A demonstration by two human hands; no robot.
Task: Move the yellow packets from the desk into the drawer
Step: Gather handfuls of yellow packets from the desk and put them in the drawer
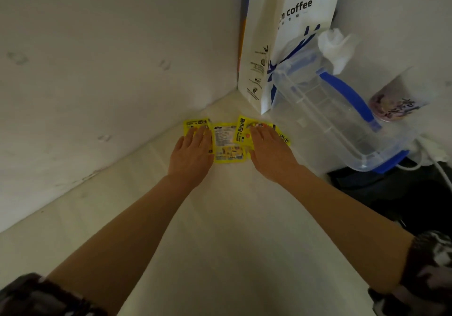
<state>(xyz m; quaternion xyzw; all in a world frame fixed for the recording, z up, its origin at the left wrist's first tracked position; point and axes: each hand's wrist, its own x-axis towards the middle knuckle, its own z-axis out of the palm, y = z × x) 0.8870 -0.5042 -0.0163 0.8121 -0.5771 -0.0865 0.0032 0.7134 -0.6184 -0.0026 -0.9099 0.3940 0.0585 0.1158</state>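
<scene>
Several yellow packets (228, 144) lie side by side on the white desk (220, 230), near the corner where two walls meet. My left hand (193, 153) lies flat on the leftmost packet (195, 123), fingers straight. My right hand (269, 149) lies flat on the packets at the right (245, 127), fingers straight and covering part of them. The middle packet shows its printed back between my hands. No drawer is in view.
A white paper coffee bag (281, 34) stands in the corner behind the packets. A clear plastic box with blue handles (337, 110) sits at the right, a tissue above it and a printed cup (391, 105) behind. White cables and a dark area lie at the desk's right edge.
</scene>
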